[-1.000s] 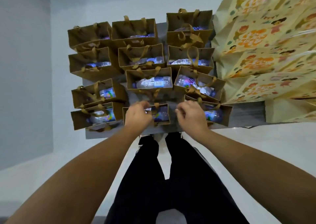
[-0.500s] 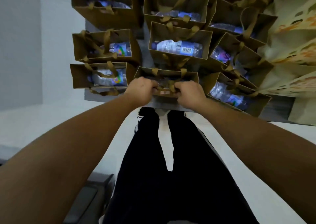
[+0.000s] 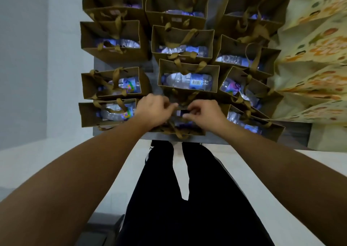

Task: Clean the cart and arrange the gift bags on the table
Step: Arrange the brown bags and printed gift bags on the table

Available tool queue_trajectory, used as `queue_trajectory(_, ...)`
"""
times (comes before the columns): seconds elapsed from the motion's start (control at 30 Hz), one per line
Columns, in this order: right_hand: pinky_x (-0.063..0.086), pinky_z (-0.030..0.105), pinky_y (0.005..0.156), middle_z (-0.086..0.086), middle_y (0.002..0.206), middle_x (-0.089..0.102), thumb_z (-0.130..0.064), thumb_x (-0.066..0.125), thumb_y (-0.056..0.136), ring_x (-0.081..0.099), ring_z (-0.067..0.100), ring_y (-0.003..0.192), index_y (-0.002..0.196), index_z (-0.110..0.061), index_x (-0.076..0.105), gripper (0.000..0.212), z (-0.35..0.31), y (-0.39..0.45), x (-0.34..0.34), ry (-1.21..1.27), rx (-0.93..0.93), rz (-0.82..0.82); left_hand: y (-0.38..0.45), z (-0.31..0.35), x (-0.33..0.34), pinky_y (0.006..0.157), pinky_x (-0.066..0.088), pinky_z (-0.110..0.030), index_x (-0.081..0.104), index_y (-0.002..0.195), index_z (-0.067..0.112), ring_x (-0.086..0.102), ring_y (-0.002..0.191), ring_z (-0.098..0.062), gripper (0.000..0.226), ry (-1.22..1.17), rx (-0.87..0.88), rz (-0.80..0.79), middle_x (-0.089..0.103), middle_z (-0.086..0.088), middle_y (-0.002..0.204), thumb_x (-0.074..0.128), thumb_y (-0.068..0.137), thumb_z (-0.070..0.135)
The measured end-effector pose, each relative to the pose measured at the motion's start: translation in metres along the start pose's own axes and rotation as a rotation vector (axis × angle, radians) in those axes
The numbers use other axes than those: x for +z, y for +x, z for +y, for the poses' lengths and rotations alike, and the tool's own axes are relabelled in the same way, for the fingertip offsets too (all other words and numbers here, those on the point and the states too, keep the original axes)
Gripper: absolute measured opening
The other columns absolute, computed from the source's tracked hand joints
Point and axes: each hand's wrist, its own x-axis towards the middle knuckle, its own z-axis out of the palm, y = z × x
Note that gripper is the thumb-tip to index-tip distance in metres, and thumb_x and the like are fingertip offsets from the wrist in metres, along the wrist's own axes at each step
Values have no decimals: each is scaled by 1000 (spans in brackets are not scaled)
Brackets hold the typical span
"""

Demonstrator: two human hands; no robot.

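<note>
Several brown paper gift bags with ribbon handles stand in rows on a grey table [image 3: 296, 133], each with a water bottle inside. The nearest middle gift bag [image 3: 183, 127] sits at the table's front edge. My left hand [image 3: 153, 110] and my right hand [image 3: 204, 115] meet over its mouth, fingers curled and pinching its rim and ribbon handles. The bag behind it [image 3: 187, 78] shows a bottle with a barcode label. The pinched bag's contents are mostly hidden by my hands.
Pale yellow bags with orange flower print [image 3: 315, 61] crowd the right side of the table. A grey wall [image 3: 22, 58] is on the left. My black trousers [image 3: 187, 198] are right against the table's front edge. A dark object [image 3: 101, 227] lies on the floor at lower left.
My hands moved from the bag's two sides to its middle and now pinch its rim and handles. The camera view shifted so that more rows of bags show.
</note>
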Motion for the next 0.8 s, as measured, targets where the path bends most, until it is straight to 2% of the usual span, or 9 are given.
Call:
queue_trajectory(0.07, 53, 36, 74, -2, 81, 66, -36, 70, 93, 64, 18, 79, 94, -18, 65, 19, 5, 0, -13, 51, 59, 393, 4, 5, -7, 63, 44, -33, 63, 89, 25, 58, 71, -17, 33, -52, -116, 335, 61, 3, 73, 47, 102, 50)
queue_trajectory(0.13, 49, 37, 75, 5, 91, 66, -34, 62, 98, 62, 25, 87, 100, -15, 63, 19, 9, 8, -30, 55, 141, 600, 17, 5, -15, 74, 49, -38, 64, 98, 16, 62, 85, -26, 33, -176, -230, 502, 67, -5, 88, 50, 102, 46)
queue_trajectory(0.2, 43, 34, 78, 11, 105, 65, -32, 60, 98, 60, 30, 99, 115, -11, 63, 27, 9, 23, -44, -37, 216, 598, 36, 4, -24, 87, 50, -40, 62, 115, 14, 63, 102, -30, 38, -266, -278, 478, 70, -9, 105, 54, 100, 47)
queue_trajectory(0.3, 43, 35, 75, 14, 108, 63, -29, 58, 99, 61, 33, 98, 115, -8, 64, 27, 8, 45, -54, -159, 288, 549, 60, 4, -32, 95, 51, -39, 63, 126, 14, 63, 109, -28, 39, -269, -306, 334, 71, -9, 113, 59, 99, 42)
queue_trajectory(0.4, 52, 40, 75, 15, 106, 62, -31, 56, 98, 63, 34, 90, 105, -8, 66, 26, 8, 56, -57, -234, 346, 515, 75, 1, -35, 78, 52, -37, 71, 108, 15, 65, 94, -26, 20, -220, -317, 296, 70, -7, 97, 60, 98, 29)
queue_trajectory(0.53, 49, 36, 67, 14, 94, 63, -26, 56, 96, 62, 32, 83, 89, -8, 68, 23, -2, 58, -49, -257, 364, 458, 73, -7, -48, 57, 37, -24, 69, 87, 13, 48, 65, -12, 12, -167, -333, 233, 57, 0, 74, 61, 95, 17)
queue_trajectory(0.63, 46, 35, 65, 12, 92, 63, -27, 55, 97, 61, 31, 84, 89, -9, 67, 23, -9, 56, -41, -263, 368, 459, 69, -17, -52, 62, 43, -30, 68, 84, 12, 59, 76, -21, 12, -202, -330, 192, 64, -7, 81, 61, 93, 14)
queue_trajectory(0.73, 50, 37, 65, 11, 91, 64, -33, 52, 99, 61, 28, 80, 90, -11, 68, 28, -14, 56, -35, -251, 375, 446, 70, -29, -54, 59, 41, -24, 68, 87, 16, 62, 82, -21, 13, -226, -324, 158, 66, -7, 86, 61, 96, 22)
queue_trajectory(0.8, 52, 38, 70, 11, 98, 64, -39, 52, 101, 62, 28, 84, 98, -11, 69, 32, -19, 57, -41, -203, 353, 503, 72, -27, -58, 61, 46, -28, 70, 89, 16, 64, 83, -21, 19, -233, -309, 160, 66, -4, 84, 60, 98, 30)
